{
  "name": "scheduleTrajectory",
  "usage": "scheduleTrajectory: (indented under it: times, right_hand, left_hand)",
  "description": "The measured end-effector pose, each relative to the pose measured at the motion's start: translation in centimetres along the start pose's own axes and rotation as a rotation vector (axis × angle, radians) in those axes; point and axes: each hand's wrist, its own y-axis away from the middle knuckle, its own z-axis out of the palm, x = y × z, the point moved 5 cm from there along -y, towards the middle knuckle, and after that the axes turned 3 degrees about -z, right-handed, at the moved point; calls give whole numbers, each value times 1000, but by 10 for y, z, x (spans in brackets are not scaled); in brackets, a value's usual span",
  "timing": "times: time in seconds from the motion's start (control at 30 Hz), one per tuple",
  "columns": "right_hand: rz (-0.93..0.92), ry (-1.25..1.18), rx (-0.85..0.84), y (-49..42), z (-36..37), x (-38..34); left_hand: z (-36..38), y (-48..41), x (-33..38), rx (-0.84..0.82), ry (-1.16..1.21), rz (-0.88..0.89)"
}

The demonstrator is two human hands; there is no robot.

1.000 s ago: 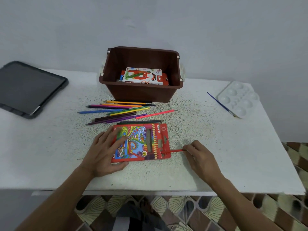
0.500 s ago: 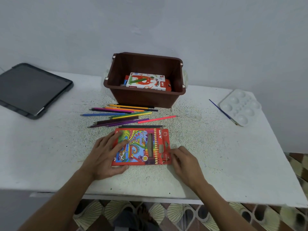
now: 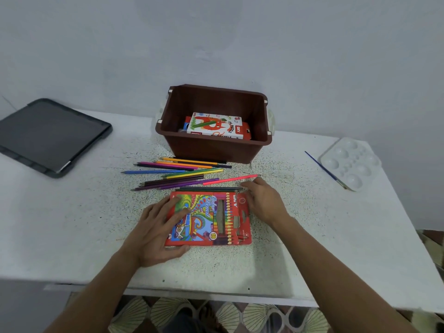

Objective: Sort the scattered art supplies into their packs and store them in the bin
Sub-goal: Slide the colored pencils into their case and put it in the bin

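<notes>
Left hand (image 3: 158,231) flat, you pin the pencil pack (image 3: 211,219); your right hand (image 3: 264,203) (grip unclear) may roll the pink pencil (image 3: 228,180) beyond it.

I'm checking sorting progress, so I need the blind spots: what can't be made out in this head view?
Head view: how many pencils are inside the colour pencil pack; its card front hides them.
Head view: what lies under the oil pastels box in the bin; the box and bin wall hide it.
Head view: whether the right hand pinches the dark pencil or the pink pencil; its fingertips are blurred.
</notes>
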Motion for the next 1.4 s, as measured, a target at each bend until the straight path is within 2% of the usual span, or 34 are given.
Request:
scheduleTrajectory:
  times: [0.13,0.33,0.57,0.77,1.03,1.4]
  right_hand:
    - [21,74,-81,-14,4,-4]
    - [-32,149,-74,-20,4,-11]
    - [-19,214,143,-6,-25,12]
    - [31,137,277,45,-62,68]
    - [25,198,238,112,-76,104]
    - [-137,198,156,116,-46,61]
  left_hand:
    - [0,1,0,4,1,3]
    - [1,1,0,6,3,-2]
    - [-1,0,-1,24,20,-14]
    - [0,0,-1,31,17,-34]
    - [1,1,1,18,-14,-21]
    - [-1,0,2,21,-18,-10]
